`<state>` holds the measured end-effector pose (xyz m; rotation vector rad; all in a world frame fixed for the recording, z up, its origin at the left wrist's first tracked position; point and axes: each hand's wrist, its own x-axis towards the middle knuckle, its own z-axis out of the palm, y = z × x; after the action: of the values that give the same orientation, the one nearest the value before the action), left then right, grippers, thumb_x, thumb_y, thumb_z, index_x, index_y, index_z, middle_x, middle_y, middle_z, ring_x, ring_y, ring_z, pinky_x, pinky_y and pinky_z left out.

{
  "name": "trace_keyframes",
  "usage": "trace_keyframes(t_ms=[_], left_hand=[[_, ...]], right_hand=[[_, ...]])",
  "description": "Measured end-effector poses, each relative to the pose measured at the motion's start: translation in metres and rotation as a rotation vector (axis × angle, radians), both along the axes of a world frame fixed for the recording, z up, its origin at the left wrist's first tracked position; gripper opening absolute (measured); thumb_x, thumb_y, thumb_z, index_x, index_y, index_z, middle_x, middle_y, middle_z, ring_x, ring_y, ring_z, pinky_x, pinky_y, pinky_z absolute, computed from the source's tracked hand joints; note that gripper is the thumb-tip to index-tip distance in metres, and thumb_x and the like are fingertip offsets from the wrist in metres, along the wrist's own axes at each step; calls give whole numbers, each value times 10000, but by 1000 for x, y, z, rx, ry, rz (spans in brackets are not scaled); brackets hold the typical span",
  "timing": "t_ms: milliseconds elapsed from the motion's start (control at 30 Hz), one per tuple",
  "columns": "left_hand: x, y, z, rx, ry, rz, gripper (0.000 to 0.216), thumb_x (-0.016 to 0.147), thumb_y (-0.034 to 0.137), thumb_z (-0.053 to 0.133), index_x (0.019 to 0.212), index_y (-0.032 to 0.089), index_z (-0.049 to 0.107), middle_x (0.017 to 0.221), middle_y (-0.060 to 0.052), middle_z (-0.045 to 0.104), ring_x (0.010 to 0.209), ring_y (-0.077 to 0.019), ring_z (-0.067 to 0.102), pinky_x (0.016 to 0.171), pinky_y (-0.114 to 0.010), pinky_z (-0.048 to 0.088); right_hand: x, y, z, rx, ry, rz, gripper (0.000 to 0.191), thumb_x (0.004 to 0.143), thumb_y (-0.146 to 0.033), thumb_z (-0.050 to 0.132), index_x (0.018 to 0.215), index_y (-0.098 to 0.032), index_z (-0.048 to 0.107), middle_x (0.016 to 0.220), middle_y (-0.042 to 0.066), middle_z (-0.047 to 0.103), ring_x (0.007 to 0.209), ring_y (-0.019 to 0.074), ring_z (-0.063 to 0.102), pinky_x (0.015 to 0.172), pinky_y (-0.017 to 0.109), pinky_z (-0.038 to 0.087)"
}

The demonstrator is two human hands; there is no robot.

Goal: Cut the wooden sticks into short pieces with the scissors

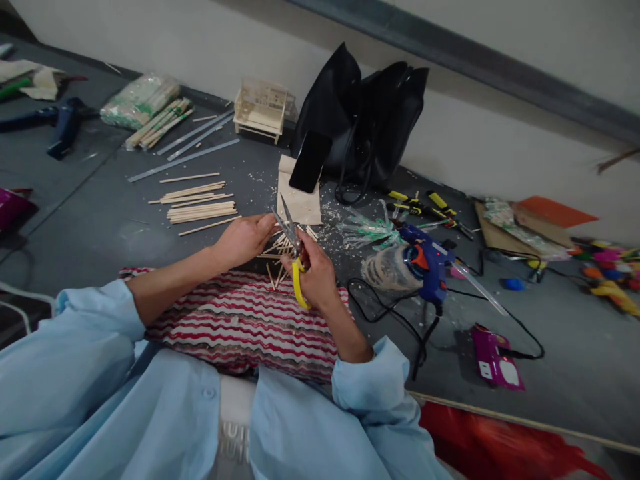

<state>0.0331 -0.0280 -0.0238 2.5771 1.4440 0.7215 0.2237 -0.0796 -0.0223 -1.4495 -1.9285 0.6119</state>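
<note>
My right hand (317,270) is wrapped round a pair of scissors (299,280) with yellow handles. The blades are spread and point away from me, up and to the left. My left hand (245,239) is closed in a pinch, its fingertips close beside the blades; whatever they hold is too small to make out. Under and around the scissors lies a loose pile of short wooden sticks (273,255). Longer wooden sticks (200,212) lie in rows left of my left hand. A striped red and white cushion (245,320) is beneath my forearms.
A phone (311,162) rests on a beige cloth (305,208) before a black bag (365,120). Rightward are a blue glue gun (430,260) on a clear bottle (390,268), its cord, pliers (440,205) and a purple box (495,358). A small wooden model (261,115) stands behind.
</note>
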Motion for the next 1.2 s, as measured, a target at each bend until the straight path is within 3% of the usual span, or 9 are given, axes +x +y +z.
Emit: trace_keyframes(t_ms=[967, 1200], left_hand=[[1, -1, 0, 95, 77, 47, 170, 941, 239, 436, 851, 168, 562, 682, -43, 626, 588, -146, 585, 528, -244, 353], [3, -4, 4, 38, 115, 69, 196, 951, 238, 430, 884, 147, 590, 742, -67, 659, 646, -161, 623, 560, -243, 377]], right_hand=[[-1, 0, 1, 15, -5, -2, 538, 847, -358, 620, 1355, -206, 531, 1183, 96, 655, 995, 202, 618, 918, 321, 492], [-1, -1, 1, 10, -17, -7, 551, 854, -389, 611, 1366, -205, 524, 1175, 94, 652, 936, 196, 617, 884, 316, 496]])
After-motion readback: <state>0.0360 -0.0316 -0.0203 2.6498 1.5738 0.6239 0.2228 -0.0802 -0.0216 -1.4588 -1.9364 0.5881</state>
